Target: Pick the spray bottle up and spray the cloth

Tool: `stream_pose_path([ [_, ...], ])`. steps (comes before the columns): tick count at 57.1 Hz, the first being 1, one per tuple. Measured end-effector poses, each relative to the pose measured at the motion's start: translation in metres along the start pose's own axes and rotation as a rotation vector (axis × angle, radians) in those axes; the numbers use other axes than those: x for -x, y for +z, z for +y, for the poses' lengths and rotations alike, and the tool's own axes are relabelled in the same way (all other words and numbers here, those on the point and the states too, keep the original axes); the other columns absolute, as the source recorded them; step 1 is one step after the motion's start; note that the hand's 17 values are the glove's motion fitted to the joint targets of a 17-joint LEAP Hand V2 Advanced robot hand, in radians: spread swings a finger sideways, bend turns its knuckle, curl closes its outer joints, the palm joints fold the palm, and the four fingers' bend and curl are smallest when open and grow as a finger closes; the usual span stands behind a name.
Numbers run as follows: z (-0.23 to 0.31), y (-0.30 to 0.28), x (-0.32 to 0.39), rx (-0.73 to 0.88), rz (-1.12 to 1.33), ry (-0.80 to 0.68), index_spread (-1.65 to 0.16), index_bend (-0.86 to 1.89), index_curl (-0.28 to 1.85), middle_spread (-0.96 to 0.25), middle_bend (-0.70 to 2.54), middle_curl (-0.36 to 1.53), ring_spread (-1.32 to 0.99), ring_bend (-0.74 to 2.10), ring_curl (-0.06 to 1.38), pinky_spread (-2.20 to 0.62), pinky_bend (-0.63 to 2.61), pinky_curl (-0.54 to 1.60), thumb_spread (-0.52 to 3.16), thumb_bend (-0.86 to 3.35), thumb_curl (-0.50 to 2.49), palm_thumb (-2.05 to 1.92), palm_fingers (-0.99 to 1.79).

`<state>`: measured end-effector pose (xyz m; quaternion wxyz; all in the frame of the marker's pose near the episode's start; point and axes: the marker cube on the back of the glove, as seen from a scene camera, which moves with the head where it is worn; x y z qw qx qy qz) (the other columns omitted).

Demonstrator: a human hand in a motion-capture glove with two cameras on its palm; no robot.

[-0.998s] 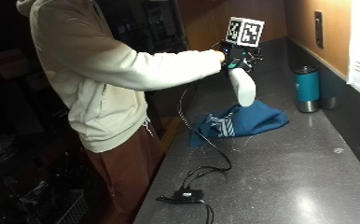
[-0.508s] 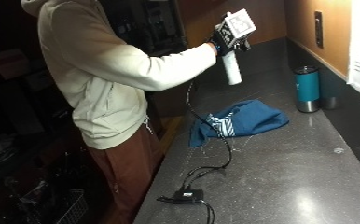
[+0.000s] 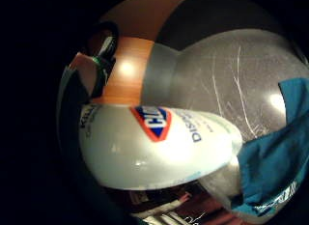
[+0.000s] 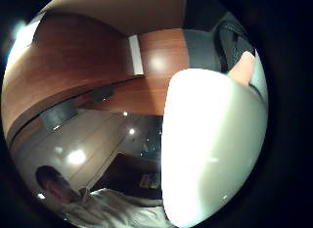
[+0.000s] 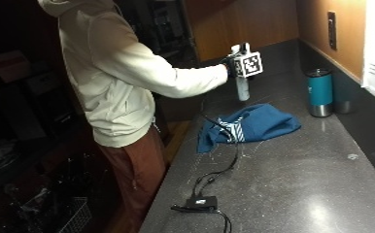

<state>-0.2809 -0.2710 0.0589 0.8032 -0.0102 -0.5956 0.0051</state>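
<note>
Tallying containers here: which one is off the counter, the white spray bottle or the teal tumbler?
The white spray bottle, held up in the gloved right hand above the counter. The teal tumbler stands on it by the wall.

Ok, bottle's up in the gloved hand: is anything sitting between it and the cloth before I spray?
Nothing visible. The right hand holds the spray bottle in the air above the countertop, and the blue cloth lies uncovered just below and beside it. The teal tumbler stands off to the side, clear of that path.
</note>
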Motion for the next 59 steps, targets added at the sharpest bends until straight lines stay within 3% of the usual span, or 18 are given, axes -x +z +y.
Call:
stream_pose_path([
  [17,0.010,-0.016,-0.040,0.090,0.153,0.030,-0.28,0.18,0.52,-0.15,0.41,0.48,-0.26,0.31,0.44,-0.18,0.22,0.38,0.21,-0.03,0.76,1.07,1.14],
  [29,0.018,-0.026,-0.041,0.185,0.221,-0.007,-0.34,0.05,0.39,-0.18,0.25,0.43,-0.22,0.34,0.44,-0.08,0.26,0.40,0.49,-0.03,0.73,1.05,0.81],
  [41,0.043,-0.072,-0.040,0.186,0.214,-0.011,-0.39,0.01,0.21,-0.14,0.13,0.36,-0.13,0.41,0.44,0.02,0.52,0.44,0.67,-0.05,0.62,0.91,0.31],
  [59,0.073,-0.117,-0.040,0.151,0.217,-0.001,-0.41,0.11,0.16,-0.11,0.19,0.34,-0.07,0.46,0.39,0.10,0.59,0.41,0.74,-0.03,0.54,0.89,0.23],
])
